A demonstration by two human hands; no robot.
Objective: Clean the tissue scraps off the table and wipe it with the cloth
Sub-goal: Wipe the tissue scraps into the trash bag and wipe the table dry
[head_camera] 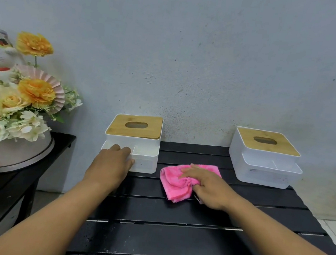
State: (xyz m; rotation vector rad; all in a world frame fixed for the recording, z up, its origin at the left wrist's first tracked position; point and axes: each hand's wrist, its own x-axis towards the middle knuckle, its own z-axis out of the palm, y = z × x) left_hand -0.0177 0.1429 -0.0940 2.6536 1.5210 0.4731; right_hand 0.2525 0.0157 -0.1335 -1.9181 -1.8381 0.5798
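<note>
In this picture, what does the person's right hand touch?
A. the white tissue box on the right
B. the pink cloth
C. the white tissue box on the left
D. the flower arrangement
B: the right hand bunches the pink cloth on the black slatted table, while the left hand grips the left tissue box.
</note>
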